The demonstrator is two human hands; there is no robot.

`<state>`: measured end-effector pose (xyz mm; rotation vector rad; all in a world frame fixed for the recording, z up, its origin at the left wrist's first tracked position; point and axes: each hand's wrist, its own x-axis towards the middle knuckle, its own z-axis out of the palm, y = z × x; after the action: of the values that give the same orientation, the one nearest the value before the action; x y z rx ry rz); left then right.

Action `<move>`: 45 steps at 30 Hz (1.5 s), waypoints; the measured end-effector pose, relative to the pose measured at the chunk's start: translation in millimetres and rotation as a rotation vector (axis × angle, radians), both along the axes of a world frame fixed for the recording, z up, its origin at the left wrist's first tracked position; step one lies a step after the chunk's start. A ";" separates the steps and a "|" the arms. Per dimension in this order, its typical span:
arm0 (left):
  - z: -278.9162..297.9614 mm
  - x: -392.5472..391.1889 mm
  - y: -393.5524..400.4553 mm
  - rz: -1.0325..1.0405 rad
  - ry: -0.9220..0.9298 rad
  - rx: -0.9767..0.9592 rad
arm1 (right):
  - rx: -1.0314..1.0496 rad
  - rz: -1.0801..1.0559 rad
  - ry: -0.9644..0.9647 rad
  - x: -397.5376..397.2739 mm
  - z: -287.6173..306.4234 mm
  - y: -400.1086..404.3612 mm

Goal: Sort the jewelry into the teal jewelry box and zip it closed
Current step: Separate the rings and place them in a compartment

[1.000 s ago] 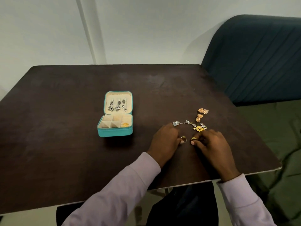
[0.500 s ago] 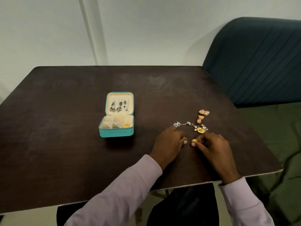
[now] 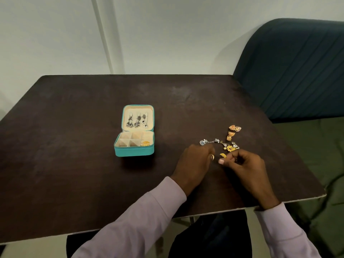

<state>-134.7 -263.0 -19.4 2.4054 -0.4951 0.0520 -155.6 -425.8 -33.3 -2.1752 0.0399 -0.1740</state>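
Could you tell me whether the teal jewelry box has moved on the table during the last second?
No. The teal jewelry box keeps its spot relative to the table's far edge; only the camera shifted slightly.

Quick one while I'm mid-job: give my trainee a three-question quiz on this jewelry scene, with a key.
1. True or false: the jewelry box is zipped closed.
2. Multiple choice: the silver earrings sit A) on the table, B) in the open lid, C) under the left hand.
3. Fill in: the loose jewelry pile lies on the table just beyond both ____.

Key:
1. False; its lid stands open.
2. B.
3. Hands: the left hand grips a gold ring, and the right hand hovers, fingers curled, beside a gold piece.
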 end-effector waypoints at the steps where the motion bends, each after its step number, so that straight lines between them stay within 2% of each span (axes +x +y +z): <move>1: 5.2 -0.8 2.6 0.012 -0.026 -0.027 | 0.043 0.001 -0.005 0.4 2.3 2.6; 5: 25.5 0.7 18.8 0.069 -0.104 -0.019 | 0.186 0.046 -0.002 4.4 10.3 15.7; 8: 42.4 3.8 39.3 0.116 -0.061 -0.034 | 0.278 0.116 -0.030 9.0 14.4 28.4; 14: 75.6 14.1 102.6 0.087 -0.038 -0.107 | 0.332 0.251 -0.023 21.0 25.1 54.4; 19: 73.6 28.6 150.9 0.215 0.046 -0.272 | 0.292 0.319 -0.005 31.6 32.0 73.3; 23: 61.8 37.7 164.7 0.307 0.070 -0.284 | 0.281 0.351 0.004 44.9 34.4 91.3; 29: 48.9 47.0 171.5 0.273 0.185 -0.452 | 0.172 0.424 0.064 62.9 40.8 112.3; 37: 28.6 51.3 165.5 0.230 0.038 -0.347 | 0.125 0.444 0.097 76.5 48.2 126.6; 45: 11.6 40.3 163.2 0.210 0.079 -0.307 | 0.066 0.456 0.110 79.1 42.9 132.9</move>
<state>-94.4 -99.8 -7.8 2.1391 -0.1803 0.1158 -76.6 -292.8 9.6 -2.0670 -0.3799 0.2046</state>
